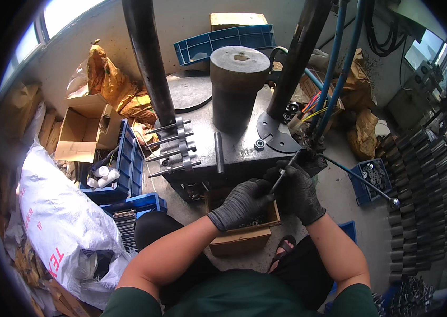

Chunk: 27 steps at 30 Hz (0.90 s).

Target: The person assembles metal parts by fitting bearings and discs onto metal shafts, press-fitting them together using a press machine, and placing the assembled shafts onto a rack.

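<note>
In front of the press table, my two gloved hands come together over a slim metal rod [278, 183]. The rod is tilted, its upper end leaning away to the right. My right hand [300, 194], in a dark grey glove, is closed around it. My left hand [243, 203], gloved alike, has its fingers curled at the rod's lower end; its fingertips are partly hidden. Several metal rods with thicker collars [184, 148] lie side by side at the table's left edge. A loose dark bar [219, 153] and a small ring [259, 143] lie on the metal table [234, 138].
A thick steel cylinder [236, 90] stands between two dark columns. Below my hands is a cardboard box [240, 242] with small parts. A lever with a ball knob [394, 203] juts out right, above a blue bin [363, 193]. Stacked metal cylinders [424, 195] fill the far right.
</note>
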Each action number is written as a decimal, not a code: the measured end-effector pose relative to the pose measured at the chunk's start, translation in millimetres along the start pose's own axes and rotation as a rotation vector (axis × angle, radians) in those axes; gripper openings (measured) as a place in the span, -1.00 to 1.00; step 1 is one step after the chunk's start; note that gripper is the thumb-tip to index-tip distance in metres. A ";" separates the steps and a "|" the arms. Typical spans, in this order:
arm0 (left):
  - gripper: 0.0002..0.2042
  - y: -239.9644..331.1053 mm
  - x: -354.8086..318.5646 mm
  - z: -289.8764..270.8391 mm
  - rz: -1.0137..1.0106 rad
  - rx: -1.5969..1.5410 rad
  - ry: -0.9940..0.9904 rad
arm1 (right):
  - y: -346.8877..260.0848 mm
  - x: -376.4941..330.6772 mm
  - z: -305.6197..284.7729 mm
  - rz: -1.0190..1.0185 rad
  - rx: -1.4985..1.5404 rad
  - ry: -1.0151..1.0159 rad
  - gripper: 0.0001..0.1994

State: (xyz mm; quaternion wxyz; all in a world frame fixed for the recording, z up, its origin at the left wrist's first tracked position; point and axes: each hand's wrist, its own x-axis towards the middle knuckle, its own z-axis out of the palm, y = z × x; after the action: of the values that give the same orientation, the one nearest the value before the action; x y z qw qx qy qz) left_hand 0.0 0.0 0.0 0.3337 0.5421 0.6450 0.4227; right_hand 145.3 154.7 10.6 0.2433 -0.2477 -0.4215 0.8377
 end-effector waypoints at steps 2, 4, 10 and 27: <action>-0.60 -1.7 -2.7 -0.3 0.103 0.190 0.058 | -30.8 -16.5 2.2 -0.040 0.062 -0.095 -0.64; -0.60 -5.3 -1.5 -4.7 0.141 0.322 -0.047 | -55.2 -23.0 -23.7 -0.054 -0.090 -0.033 -0.64; -0.58 -10.2 -12.8 2.1 0.150 0.639 -0.377 | -88.7 -101.8 -164.5 0.149 -0.928 0.264 -0.59; -0.65 15.2 -48.0 13.0 -0.173 0.196 -0.385 | 147.6 -361.8 -454.0 0.704 -1.267 0.971 -0.64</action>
State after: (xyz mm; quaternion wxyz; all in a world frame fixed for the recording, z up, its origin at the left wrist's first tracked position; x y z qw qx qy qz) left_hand 27.0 -43.9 7.0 0.4316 0.5851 0.6515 0.2166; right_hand 672.1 119.8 -272.5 -0.0606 -0.7820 -0.5567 0.2737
